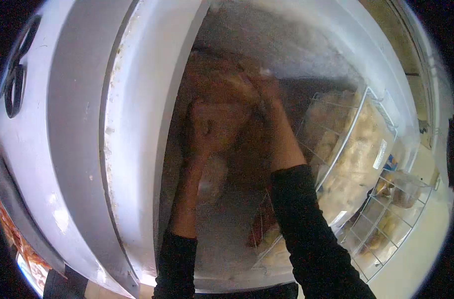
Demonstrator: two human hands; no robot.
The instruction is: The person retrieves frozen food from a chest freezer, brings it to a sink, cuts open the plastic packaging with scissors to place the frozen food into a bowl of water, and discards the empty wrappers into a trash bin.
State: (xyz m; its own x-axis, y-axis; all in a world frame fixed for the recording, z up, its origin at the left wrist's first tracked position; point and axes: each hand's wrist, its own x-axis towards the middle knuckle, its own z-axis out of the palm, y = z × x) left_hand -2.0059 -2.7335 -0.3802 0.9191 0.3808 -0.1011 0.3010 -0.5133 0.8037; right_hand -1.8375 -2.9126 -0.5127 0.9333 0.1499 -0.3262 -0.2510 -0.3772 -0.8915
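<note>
Both my arms, in black sleeves, reach down into a frosty chest freezer. Deep in its dim left part lies a brownish package that looks wrapped in clear plastic; what it contains is too dark to make out. My right hand is closed at the package's right edge. Just below the package is my left hand, close against it, its fingers blurred in the shadow. A pale, translucent bag shows beside my left wrist.
At the right hangs a wire basket with large bags of pale food. Another wire basket with several packages is outside the freezer at lower right. Thick frost coats the far wall. Black scissors are at far left.
</note>
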